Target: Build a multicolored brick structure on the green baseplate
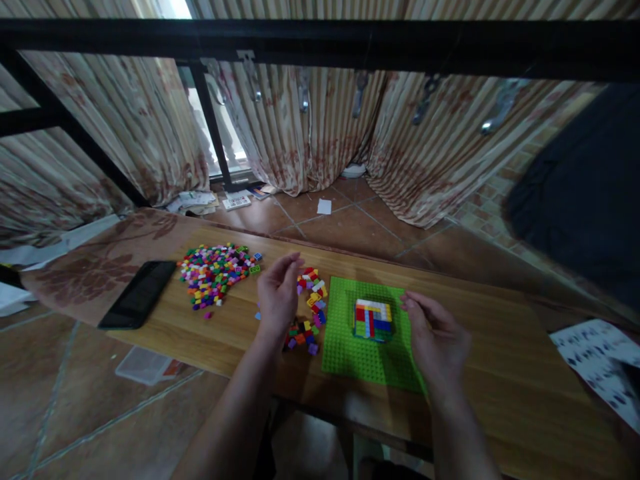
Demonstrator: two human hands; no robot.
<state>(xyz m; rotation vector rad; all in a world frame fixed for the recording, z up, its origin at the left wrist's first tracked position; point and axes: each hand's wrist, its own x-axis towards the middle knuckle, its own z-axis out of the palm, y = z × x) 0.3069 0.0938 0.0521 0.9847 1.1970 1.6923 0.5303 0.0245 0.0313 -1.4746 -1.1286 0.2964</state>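
A green studded baseplate (345,360) lies on the wooden bench, bearing a small block of multicoloured toy bricks (373,319) in white, yellow, red, blue and green. My right hand (440,337) is over the plate's right edge, thumb and fingers pinched together; whatever is between them is too small to make out. To the plate's left, my left hand (279,293) is raised above the bench with its fingers closed, their contents hidden. Just beside it lies a loose group of bricks (315,303), partly covered by the hand.
Farther left is a large pile of small bricks (215,270). A black tablet-like device (137,293) rests at the wooden bench's (510,360) left end. Below on the floor sits a clear plastic lid or tray (143,365). A printed sheet (595,363) is at the right.
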